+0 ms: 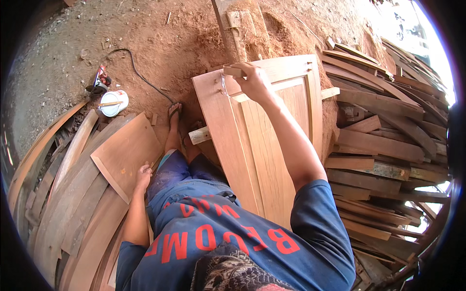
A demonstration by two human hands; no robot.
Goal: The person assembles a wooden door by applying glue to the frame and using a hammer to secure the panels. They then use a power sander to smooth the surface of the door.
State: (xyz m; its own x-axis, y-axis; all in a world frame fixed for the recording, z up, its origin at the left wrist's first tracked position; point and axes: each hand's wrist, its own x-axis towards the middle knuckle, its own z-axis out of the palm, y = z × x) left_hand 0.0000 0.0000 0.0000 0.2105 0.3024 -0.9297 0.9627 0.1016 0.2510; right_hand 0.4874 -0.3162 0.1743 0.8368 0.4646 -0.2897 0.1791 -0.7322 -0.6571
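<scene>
On the head view I see a panelled wooden door [257, 145]; over its far-left corner, the right hand [254, 83] pinches a small wooden block [233, 72]. Left of the door, beside a flat board [127, 157], hangs the left hand [143, 176]; its grip I can't tell.

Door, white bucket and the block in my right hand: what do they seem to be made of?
Door: wood, seemingly unvarnished, judging by the dull tan surface and visible grain lines.
White bucket: probably plastic, from its smooth, even white look, though painted metal can't be ruled out.
Block in your right hand: likely bare wood, given its matt tan colour; grain is too small to tell.
</scene>
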